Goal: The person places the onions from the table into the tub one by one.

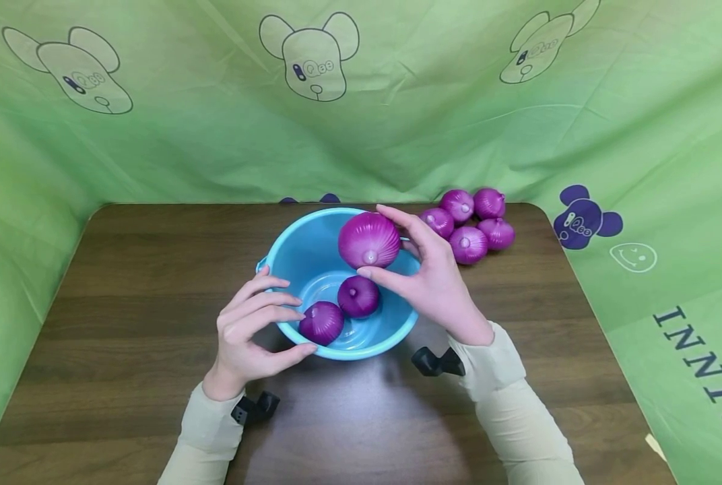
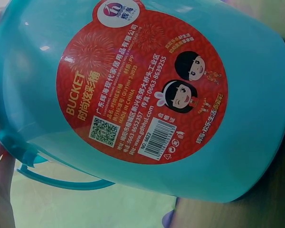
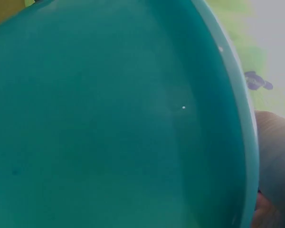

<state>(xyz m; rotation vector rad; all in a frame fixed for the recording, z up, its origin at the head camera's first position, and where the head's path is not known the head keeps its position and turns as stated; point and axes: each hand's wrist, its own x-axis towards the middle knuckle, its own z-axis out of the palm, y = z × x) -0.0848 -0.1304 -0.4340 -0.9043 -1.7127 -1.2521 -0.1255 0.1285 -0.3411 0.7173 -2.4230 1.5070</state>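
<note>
My right hand [image 1: 436, 286] pinches a purple onion [image 1: 369, 240] between thumb and fingers, over the right part of the blue bucket [image 1: 297, 236]. Inside, near the front wall, lie two more onions, one round onion [image 1: 359, 297] and one beside it [image 1: 322, 322]. My left hand [image 1: 248, 330] is at the bucket's left rim, its fingers spread and reaching over the edge, the thumb along the front rim. The left wrist view shows the bucket's outside with a red label [image 2: 142, 90]. In the right wrist view, the bucket wall [image 3: 109, 118] hides the held onion.
Several onions [image 1: 469, 244] sit in a cluster on the brown table [image 1: 155, 289], right of the bucket near the back edge. A green printed cloth [image 1: 203, 148] hangs behind and at the sides. The bucket's handle [image 2: 66, 183] hangs down outside.
</note>
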